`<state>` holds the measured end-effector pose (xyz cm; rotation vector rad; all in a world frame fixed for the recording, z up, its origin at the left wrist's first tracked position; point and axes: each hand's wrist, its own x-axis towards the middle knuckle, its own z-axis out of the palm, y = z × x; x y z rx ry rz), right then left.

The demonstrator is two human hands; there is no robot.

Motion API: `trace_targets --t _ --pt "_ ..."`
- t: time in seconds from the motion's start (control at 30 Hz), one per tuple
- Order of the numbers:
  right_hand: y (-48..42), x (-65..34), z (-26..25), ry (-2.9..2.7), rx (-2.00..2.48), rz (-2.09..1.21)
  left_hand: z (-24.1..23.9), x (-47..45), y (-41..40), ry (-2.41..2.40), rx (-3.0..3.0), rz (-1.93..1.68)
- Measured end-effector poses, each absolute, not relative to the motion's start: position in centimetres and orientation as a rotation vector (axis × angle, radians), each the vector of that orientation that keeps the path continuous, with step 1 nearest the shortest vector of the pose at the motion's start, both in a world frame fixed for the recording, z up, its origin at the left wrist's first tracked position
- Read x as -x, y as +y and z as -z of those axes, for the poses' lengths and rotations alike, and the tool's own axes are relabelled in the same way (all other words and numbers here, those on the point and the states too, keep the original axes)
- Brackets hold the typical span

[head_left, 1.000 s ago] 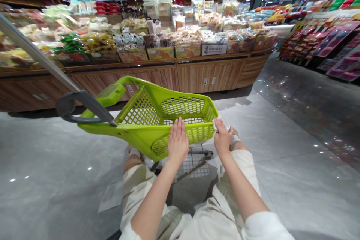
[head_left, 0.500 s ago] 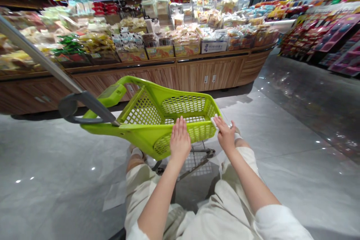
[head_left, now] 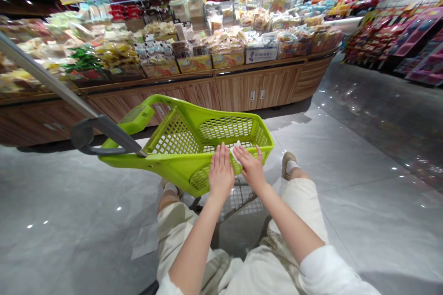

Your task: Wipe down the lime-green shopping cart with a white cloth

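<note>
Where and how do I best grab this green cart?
Probably by the handle of the green cart, from the picture's left: the side rims run out to it, clear of the mesh basket. A grey loop partly covers the near portion, so the thick far part looks easier.

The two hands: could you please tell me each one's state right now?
Left hand: open, flat against the green basket.
Right hand: holding a white wipe against it.

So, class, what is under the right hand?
Part of a white cloth or tissue shows at the rim of the green basket; the right hand covers the rest.
</note>
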<state>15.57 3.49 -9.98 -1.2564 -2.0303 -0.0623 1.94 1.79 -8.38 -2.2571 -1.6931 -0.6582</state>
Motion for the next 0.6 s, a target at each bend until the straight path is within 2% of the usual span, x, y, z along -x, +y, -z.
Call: trace_targets --t 0.27,0.4,0.6 --pt "5.2 -26.3 13.6 -1.682 1.587 0.128 8.5 -2.2 1.8 -1.690 2.249 0.658" --pt "5.2 -22.4 13.3 -1.507 1.669 0.117 8.5 -2.7 1.9 -1.711 2.238 0.674" --pt "3.8 -13.7 10.7 -1.888 1.350 0.032 8.4 -2.6 1.8 -1.712 2.231 0.679"
